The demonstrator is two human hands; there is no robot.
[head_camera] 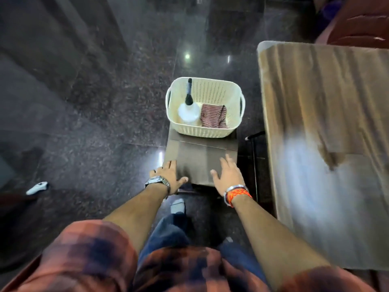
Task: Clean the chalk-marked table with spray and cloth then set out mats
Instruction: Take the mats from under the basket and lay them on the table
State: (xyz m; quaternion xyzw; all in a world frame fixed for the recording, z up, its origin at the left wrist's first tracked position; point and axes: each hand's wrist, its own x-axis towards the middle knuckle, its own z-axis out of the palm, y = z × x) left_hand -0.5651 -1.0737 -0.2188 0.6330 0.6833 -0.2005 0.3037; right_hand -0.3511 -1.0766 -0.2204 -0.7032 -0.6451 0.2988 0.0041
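A stack of brown mats [195, 157] lies on a low stand in front of me. At its far end stands a cream basket [231, 114] holding a white spray bottle [188, 111] with a black head and a striped red-brown cloth [213, 115]. My left hand [168, 174] rests at the near left edge of the mats, fingers spread. My right hand [228, 175] lies flat on the near right part of them, fingers apart. The wood-grain table [320, 114] runs along the right, with bright glare on its near half; I cannot make out chalk marks on it.
The dark polished stone floor [94, 102] stretches left and ahead. A small white device [36, 188] lies on the floor at the left. A thin black rod [255, 165] stands between stand and table. A red-brown seat [357, 24] is at the top right.
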